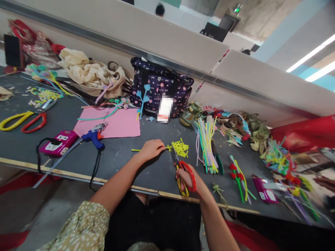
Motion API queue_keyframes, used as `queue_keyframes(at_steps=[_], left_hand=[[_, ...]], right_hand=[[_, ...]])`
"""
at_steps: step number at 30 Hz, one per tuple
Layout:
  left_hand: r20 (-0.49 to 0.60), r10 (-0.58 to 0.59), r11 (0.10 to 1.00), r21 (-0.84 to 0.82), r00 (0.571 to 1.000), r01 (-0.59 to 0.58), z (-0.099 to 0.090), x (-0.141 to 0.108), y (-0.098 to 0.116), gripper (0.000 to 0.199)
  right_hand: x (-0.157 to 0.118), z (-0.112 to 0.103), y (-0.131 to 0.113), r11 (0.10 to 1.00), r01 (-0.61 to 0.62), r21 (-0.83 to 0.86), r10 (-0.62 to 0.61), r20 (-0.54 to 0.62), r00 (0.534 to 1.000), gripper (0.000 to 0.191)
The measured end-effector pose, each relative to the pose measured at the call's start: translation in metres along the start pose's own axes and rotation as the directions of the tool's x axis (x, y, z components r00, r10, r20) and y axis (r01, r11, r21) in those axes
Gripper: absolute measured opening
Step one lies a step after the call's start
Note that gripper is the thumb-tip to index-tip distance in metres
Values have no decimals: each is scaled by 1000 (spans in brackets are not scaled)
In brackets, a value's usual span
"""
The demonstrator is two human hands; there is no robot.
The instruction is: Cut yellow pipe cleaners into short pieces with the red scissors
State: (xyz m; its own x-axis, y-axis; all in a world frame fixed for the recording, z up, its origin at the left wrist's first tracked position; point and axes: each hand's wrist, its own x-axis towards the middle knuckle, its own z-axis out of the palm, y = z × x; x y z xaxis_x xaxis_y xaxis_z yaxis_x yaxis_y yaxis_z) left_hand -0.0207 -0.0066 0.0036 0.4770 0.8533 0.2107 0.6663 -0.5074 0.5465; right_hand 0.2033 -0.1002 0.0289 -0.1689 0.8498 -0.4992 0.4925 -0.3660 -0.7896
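Note:
My left hand (pixel 152 149) is closed on a thin yellow-green stem (pixel 135 150), which sticks out on both sides of the fingers. The stem's right end lies between the blades of the scissors (pixel 187 174). My right hand (pixel 185 177) grips the scissors by their red and yellow handles, blades pointing up and to the left. Just right of the blade tips is a small pile of short yellow-green cut pieces (pixel 181 147) on the dark table.
Left: a pink sheet (pixel 123 123), a blue glue gun (pixel 93 136) with cord, a purple case (pixel 59 143), other scissors (pixel 39 116). Behind: a dark patterned bag (pixel 151 87). Right: a glass jar (pixel 188 115), pastel stems (pixel 208 146), another purple case (pixel 265 190).

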Motion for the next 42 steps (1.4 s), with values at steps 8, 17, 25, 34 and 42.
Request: queue_keyframes(at_steps=[8,17,25,34,42], left_hand=[[50,-21,999,32,999,20,1,1,0,27],[83,-62,998,-13,995,63,-5,3,3,28],[47,-94,991,-93,994,98,-6,6,-2,24],[-189,-191,957,-252,963,141,-8,6,-11,23],[-179,-183,967,-212,967,143,-5,6,-12,23]], right_hand=[[0,4,3,986,-3,165,0,22,1000,47],[3,9,8,979,25,200,-28,11,1000,47],[1,19,5,998,50,44,-46,-95,994,45],[-9,20,-7,997,66,-43,-70,-91,993,44],[-19,5,-19,994,92,-57,-91,21,996,11]])
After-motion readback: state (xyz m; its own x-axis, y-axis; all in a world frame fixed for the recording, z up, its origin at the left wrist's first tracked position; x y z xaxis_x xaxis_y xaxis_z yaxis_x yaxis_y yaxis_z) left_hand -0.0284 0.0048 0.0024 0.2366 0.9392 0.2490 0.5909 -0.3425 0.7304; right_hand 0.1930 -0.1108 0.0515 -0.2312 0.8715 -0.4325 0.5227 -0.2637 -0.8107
